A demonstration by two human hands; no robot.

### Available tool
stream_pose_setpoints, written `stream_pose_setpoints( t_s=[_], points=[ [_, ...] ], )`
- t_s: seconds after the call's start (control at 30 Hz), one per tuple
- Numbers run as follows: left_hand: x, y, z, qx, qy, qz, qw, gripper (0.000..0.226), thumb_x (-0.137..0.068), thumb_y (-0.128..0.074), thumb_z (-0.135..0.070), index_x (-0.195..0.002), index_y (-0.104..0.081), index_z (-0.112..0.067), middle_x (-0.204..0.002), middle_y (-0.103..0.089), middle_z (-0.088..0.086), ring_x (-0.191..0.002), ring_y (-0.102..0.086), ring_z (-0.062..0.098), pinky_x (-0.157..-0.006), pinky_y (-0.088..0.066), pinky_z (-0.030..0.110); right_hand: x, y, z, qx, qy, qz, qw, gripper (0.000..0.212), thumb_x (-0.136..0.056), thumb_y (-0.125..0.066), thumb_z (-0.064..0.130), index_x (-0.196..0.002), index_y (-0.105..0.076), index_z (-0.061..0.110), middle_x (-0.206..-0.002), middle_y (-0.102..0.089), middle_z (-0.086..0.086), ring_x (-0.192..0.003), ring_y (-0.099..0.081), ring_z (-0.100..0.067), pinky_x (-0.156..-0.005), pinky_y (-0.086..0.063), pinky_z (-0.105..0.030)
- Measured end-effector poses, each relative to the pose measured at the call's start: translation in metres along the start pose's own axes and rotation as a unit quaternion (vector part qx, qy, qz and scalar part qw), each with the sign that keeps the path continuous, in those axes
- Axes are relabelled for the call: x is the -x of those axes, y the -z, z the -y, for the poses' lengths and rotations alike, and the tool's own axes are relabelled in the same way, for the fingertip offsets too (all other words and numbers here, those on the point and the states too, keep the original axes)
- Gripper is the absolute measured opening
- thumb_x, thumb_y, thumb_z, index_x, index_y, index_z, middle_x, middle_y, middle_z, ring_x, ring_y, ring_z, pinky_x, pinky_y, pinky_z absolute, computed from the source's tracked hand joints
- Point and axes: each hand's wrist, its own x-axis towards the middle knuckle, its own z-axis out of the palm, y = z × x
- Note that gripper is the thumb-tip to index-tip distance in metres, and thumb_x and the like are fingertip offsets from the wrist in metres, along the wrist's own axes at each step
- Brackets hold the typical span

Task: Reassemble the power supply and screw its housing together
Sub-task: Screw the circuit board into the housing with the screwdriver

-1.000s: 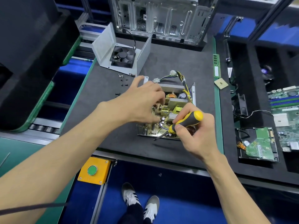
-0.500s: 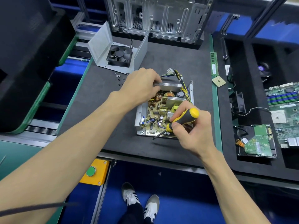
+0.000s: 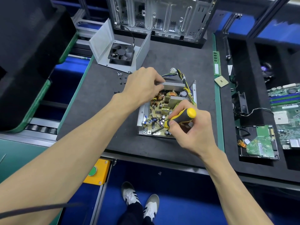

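The open power supply base (image 3: pixel 140 118) lies on the dark mat with its tan circuit board (image 3: pixel 159 109) exposed and a cable bundle (image 3: pixel 181 77) leaving its far side. My left hand (image 3: pixel 142 86) grips the far-left heatsink of the board. My right hand (image 3: pixel 191 127) holds a yellow-and-black screwdriver (image 3: pixel 181 117), whose tip rests at the board's near-left corner. The grey housing cover with its fan (image 3: pixel 121 53) stands apart at the back left. Several small screws (image 3: pixel 121 77) lie loose on the mat between the cover and my left hand.
A bare computer case (image 3: pixel 159 17) stands at the back. A RAM stick (image 3: pixel 216 63) and a CPU (image 3: pixel 221 81) lie right of the mat (image 3: pixel 100 98). A foam tray at the right holds a hard drive (image 3: pixel 258 142) and a motherboard (image 3: pixel 287 114). A yellow button box (image 3: pixel 96 172) sits below the bench edge.
My left hand moved from over the middle of the board to its far-left edge, uncovering the board. The screwdriver stays at the near-left corner. The view shifted slightly.
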Motion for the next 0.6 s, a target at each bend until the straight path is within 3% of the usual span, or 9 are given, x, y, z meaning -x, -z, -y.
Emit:
stream_pose_setpoints(
  t_s=[0.27, 0.47, 0.6],
  points=[
    [-0.0002, 0.0005, 0.0012, 0.004, 0.004, 0.003, 1.000, 0.016, -0.090, -0.066, -0.030, -0.097, -0.080, -0.028, -0.090, -0.077, 0.000, -0.092, -0.065, 0.027, -0.077, -0.055, 0.039, -0.0011, 0.0023, 0.0015, 0.010, -0.009, 0.009, 1.000, 0.018, -0.080, -0.060, 0.020, -0.077, -0.064, 0.002, -0.073, -0.064, 0.007, -0.054, -0.059, -0.025, -0.049, -0.046, -0.029],
    [-0.0001, -0.0005, 0.0018, 0.003, 0.006, -0.001, 1.000, 0.016, -0.090, -0.065, -0.030, -0.094, -0.080, -0.025, -0.090, -0.077, 0.001, -0.093, -0.065, 0.028, -0.076, -0.055, 0.039, -0.0028, 0.0021, -0.0011, 0.016, -0.002, 0.014, 1.000, 0.017, -0.081, -0.061, 0.020, -0.076, -0.065, 0.004, -0.074, -0.063, 0.007, -0.054, -0.058, -0.017, -0.051, -0.041, -0.015],
    [-0.0001, -0.0018, 0.0020, -0.001, 0.011, -0.004, 1.000, 0.017, -0.090, -0.065, -0.030, -0.093, -0.079, -0.022, -0.091, -0.077, 0.002, -0.095, -0.065, 0.029, -0.078, -0.055, 0.040, -0.0031, 0.0015, -0.0022, 0.019, -0.001, 0.024, 1.000, 0.016, -0.082, -0.061, 0.020, -0.076, -0.065, 0.006, -0.076, -0.063, 0.009, -0.056, -0.059, -0.017, -0.052, -0.042, -0.016]
  ],
)
